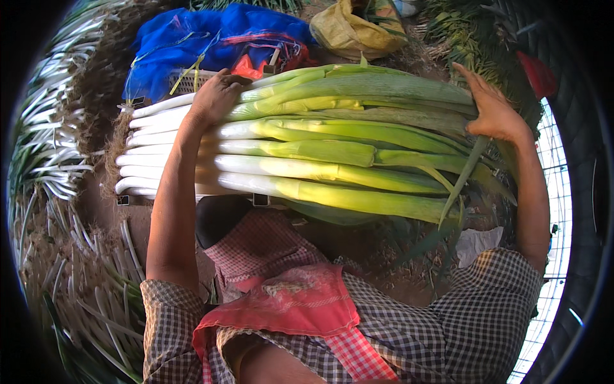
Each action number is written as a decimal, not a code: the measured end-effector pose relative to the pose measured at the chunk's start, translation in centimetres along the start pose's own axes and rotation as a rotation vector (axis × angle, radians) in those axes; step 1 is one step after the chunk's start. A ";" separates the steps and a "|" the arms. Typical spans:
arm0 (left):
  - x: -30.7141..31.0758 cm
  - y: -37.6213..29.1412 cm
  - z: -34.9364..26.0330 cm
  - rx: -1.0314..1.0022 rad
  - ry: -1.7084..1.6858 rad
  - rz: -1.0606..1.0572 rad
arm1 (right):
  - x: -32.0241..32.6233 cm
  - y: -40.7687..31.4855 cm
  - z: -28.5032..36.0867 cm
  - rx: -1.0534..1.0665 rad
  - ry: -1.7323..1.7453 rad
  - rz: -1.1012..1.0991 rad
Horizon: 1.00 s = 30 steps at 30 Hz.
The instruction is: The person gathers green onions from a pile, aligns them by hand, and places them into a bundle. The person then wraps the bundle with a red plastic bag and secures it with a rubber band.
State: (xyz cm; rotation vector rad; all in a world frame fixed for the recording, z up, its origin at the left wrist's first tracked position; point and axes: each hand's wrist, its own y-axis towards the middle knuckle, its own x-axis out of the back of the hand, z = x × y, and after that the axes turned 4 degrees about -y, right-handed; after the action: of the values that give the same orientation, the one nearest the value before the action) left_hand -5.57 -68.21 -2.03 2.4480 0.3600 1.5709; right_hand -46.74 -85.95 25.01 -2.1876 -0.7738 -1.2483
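A thick row of large green onions [307, 149] lies crosswise before me, roots to the left and leaves to the right. Their shafts turn from white to green. My left hand [218, 96] rests over the far stalks near where the white ends; its fingers are bent and partly hidden, so their grip is unclear. At the leaf ends, my right hand [499, 115] has its thumb and fingers spread against the green tops. One narrow leaf [465, 180] hangs down below that hand. Small dark metal bracket ends [261, 199] show under the near edge of the row.
More green onions [62, 120] are piled along the left, with another heap [81, 288] nearer me. Blue netting [192, 38] drapes over a plastic crate [189, 81] behind the row. A yellow woven sack [357, 31] stands at the back; loose leaves [455, 38] lie at the far right.
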 end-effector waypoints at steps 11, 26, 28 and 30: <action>-0.2 0.5 1.6 0.044 -0.135 -0.008 | -3.9 -2.7 -16.4 -0.424 -0.224 0.571; -0.2 0.2 1.1 -0.098 -0.015 -0.038 | -3.6 -6.7 5.2 0.131 -0.152 -0.079; -0.9 0.2 1.6 -0.027 -0.104 -0.081 | -4.3 -7.0 2.4 -0.023 -0.118 -0.008; -1.5 0.3 1.9 -0.061 -0.199 -0.169 | -3.7 -6.4 -0.1 -0.192 -0.182 0.155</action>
State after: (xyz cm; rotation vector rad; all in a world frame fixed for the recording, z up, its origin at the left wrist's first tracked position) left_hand -4.41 -69.07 -3.99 2.4287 0.4632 1.2410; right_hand -52.72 -82.28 22.74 -2.4915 -0.5593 -1.0965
